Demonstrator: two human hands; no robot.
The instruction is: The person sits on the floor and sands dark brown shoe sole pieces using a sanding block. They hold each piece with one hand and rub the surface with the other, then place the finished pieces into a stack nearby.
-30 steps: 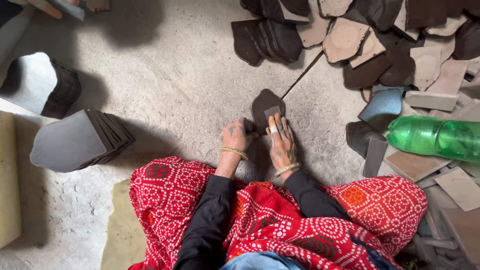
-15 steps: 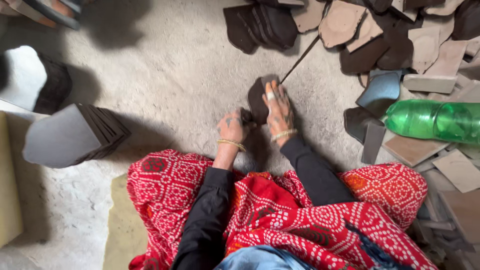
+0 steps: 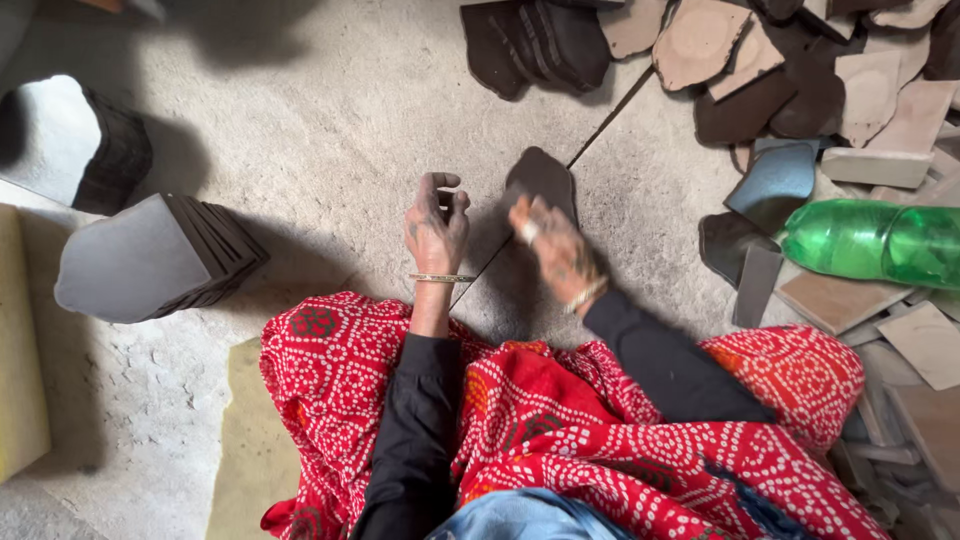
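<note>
My right hand [image 3: 553, 248], blurred and smudged with dark marks, grips the near end of a dark sole-shaped piece [image 3: 543, 174] that lies low over the concrete floor [image 3: 330, 120]. My left hand [image 3: 436, 222] is raised just to the left of it. Its fingers are curled in with nothing visible between them, and a thin bangle circles the wrist. Both arms wear black sleeves. A red dotted cloth [image 3: 560, 440] covers my lap below them.
A fanned stack of grey sole pieces [image 3: 150, 260] lies at the left, with another dark stack [image 3: 118, 152] behind it. A green plastic bottle [image 3: 870, 240] rests on a heap of brown, grey and blue cut pieces [image 3: 800, 90] at the right. Yellow foam [image 3: 20, 340] borders the left edge.
My right hand has drawn back toward me with the dark piece. My left hand has lifted off the floor and curled. The view has shifted slightly.
</note>
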